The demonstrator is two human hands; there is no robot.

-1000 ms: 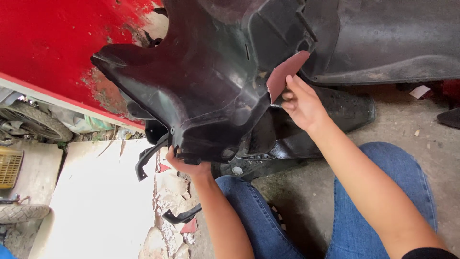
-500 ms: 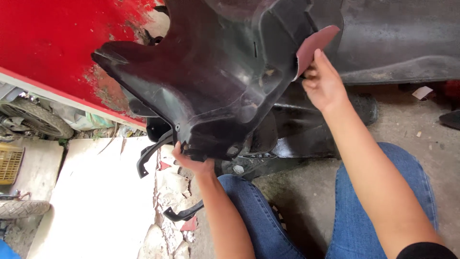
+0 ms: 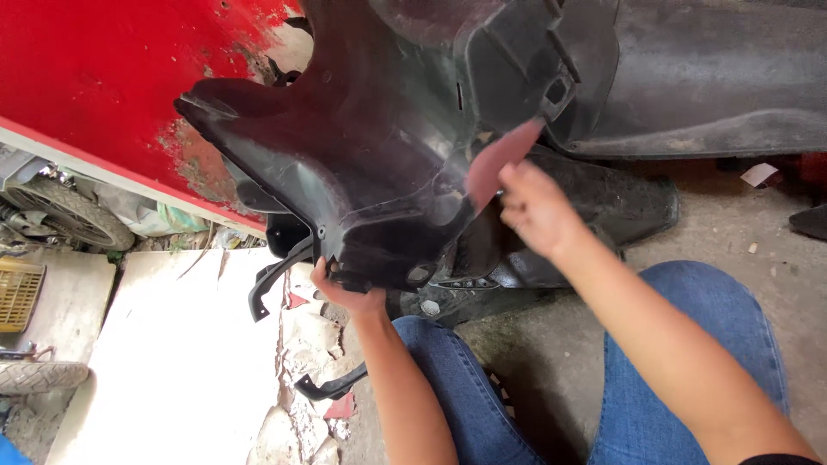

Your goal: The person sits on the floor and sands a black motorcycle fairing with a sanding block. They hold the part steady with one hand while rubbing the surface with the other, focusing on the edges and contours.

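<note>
- Since half a second ago the right hand (image 3: 536,209) has come down from the top rim of the black plastic panel (image 3: 379,164), and the reddish-brown sandpaper (image 3: 501,160) it pinches now lies against the panel's lower inner edge.
- The left hand (image 3: 346,291) is closed on the panel's bottom lip from below, holding it up over the knees in blue jeans (image 3: 637,387).
- The two hands are apart, one at each side of the panel's lower end.
- The panel's upper end runs close under a red body panel (image 3: 95,77) and beside another dark moulding (image 3: 706,77); open room lies below and to the right.
- Beneath is the concrete floor (image 3: 741,258), with a pale slab (image 3: 172,362) and rubble to the left, a tyre (image 3: 60,215) and a yellow crate (image 3: 17,297) at the edge.
</note>
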